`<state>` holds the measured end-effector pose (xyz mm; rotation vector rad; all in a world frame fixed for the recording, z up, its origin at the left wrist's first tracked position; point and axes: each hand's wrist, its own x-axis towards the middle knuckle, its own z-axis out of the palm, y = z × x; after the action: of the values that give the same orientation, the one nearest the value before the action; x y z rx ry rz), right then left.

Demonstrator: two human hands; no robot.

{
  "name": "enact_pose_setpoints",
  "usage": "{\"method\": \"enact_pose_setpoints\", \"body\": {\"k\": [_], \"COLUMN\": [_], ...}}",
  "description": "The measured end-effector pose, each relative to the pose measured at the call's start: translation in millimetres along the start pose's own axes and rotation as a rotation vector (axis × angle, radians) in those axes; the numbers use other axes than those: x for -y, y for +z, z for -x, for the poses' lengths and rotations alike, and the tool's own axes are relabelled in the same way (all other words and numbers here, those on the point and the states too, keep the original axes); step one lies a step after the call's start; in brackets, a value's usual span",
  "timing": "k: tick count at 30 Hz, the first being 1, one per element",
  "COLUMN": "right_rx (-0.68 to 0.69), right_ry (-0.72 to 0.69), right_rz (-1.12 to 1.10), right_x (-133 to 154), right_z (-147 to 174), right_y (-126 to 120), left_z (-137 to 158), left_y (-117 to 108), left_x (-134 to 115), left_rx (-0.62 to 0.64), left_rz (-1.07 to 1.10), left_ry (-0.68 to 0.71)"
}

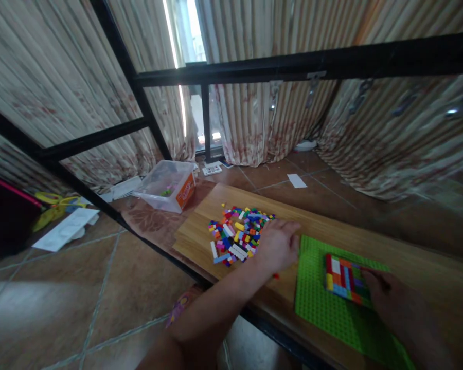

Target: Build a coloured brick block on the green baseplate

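Observation:
At the right edge of a pile of loose toy bricks (239, 226) is my left hand (280, 241), its fingers curled inward. Whatever its fingertips hold, if anything, is hidden. My right hand (399, 303) grips the right side of a flat panel of joined bricks (345, 277) in red, white, yellow, blue and orange. That panel is over a green studded baseplate (316, 288); whether it is attached there I cannot tell. A small red brick (276, 276) lies on the wooden board just below my left hand.
The wooden board (200, 226) carries the bricks and baseplate. Beyond its left end stands a clear plastic box (165, 185) with an orange label and a few pieces inside. Black metal frame bars (254, 72) cross in front of curtains. A white paper (297, 181) lies on the tiled floor.

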<state>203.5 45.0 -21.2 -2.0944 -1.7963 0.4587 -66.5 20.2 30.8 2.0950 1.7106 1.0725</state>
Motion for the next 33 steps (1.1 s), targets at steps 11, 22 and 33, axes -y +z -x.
{"method": "enact_pose_setpoints", "body": {"k": [11, 22, 33], "right_rx": [0.066, 0.126, 0.118], "right_ry": [0.046, 0.018, -0.018], "right_rz": [0.098, 0.228, 0.227], "right_x": [-3.3, 1.3, 3.1], "right_z": [-5.3, -4.0, -2.6], "right_y": [0.4, -4.7, -4.9], "left_z": [8.5, 12.3, 8.7], "left_y": [-135.1, -117.0, -113.1], "left_x": [102.4, 112.6, 112.6], "left_rx": [0.370, 0.426, 0.381], "left_rz": [-0.036, -0.242, -0.245], "left_ry": [-0.268, -0.184, -0.189]}}
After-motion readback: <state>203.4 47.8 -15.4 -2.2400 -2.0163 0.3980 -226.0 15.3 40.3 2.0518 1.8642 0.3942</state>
